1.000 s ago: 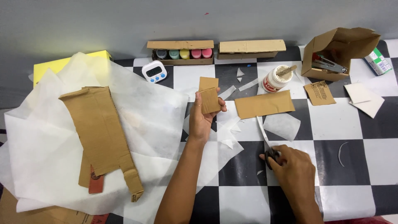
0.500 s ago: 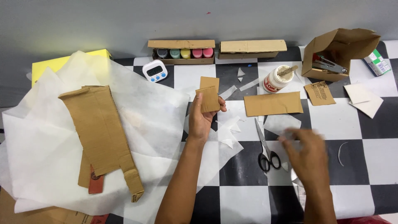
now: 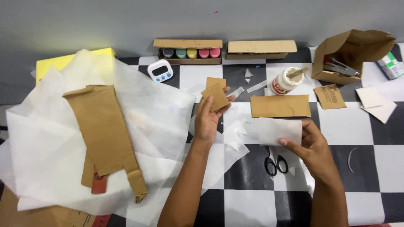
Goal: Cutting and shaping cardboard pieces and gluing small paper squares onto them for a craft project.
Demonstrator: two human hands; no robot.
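Checkered table (image 3: 378, 168), hands (image 3: 209, 120) gripping scraps (image 3: 216, 96)

bare squares beyond scissors (image 3: 275, 164), rightward

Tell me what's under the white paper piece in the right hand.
Under the white paper piece in the right hand, the scissors show only their black handles on the checkered table; the blades are covered.

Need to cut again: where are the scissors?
Head view: scissors lie on the checkered table, partly under the right hand and its white sheet.
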